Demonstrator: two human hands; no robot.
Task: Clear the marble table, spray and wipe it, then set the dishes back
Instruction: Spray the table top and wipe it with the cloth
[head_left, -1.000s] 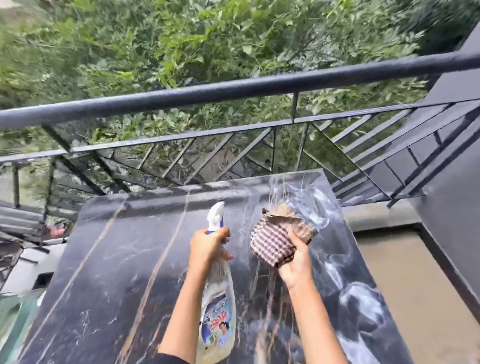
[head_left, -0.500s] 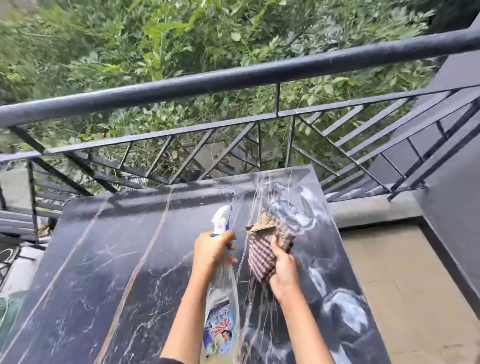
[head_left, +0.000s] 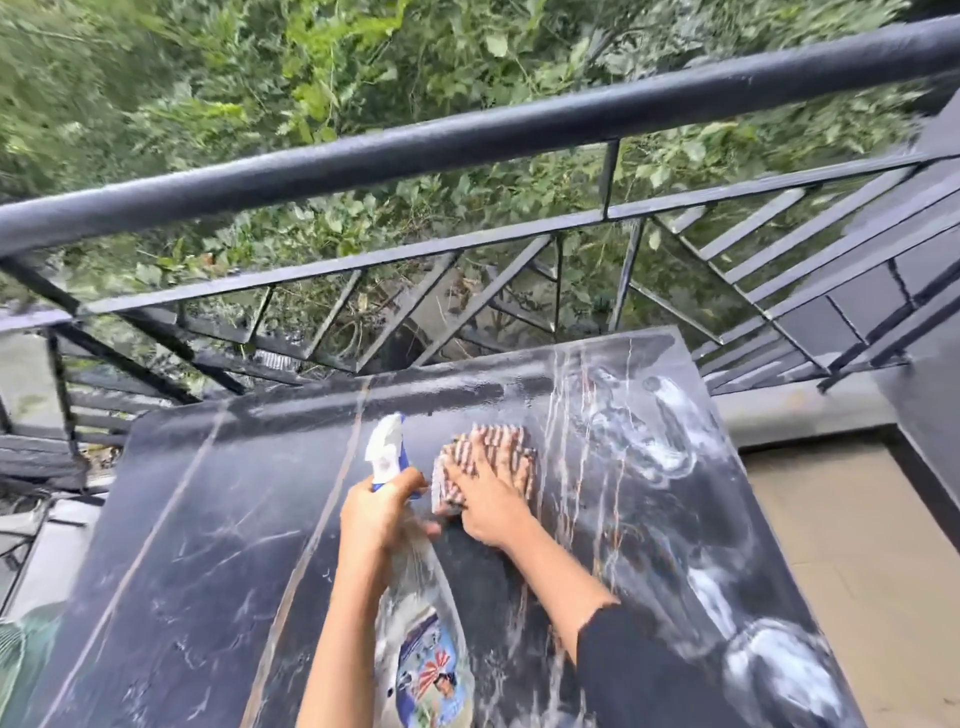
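A black marble table (head_left: 208, 545) with pale veins fills the lower half of the view; no dishes are on it. My left hand (head_left: 382, 512) grips the neck of a clear spray bottle (head_left: 421, 623) with a white and blue trigger head, held above the table's middle. My right hand (head_left: 488, 499) lies flat, fingers spread, pressing a red-and-white checked cloth (head_left: 498, 441) onto the marble just right of the bottle. White foamy smears (head_left: 670, 452) streak the right side of the table.
A black metal railing (head_left: 467, 140) runs along the table's far edge, with dense green foliage beyond. A dark wall (head_left: 930, 364) stands at the right, and a beige tiled floor (head_left: 841, 545) lies right of the table.
My right hand has brought the cloth down from mid-air and flattened it on the marble, moving left towards the bottle. My left hand keeps the spray bottle in much the same place.
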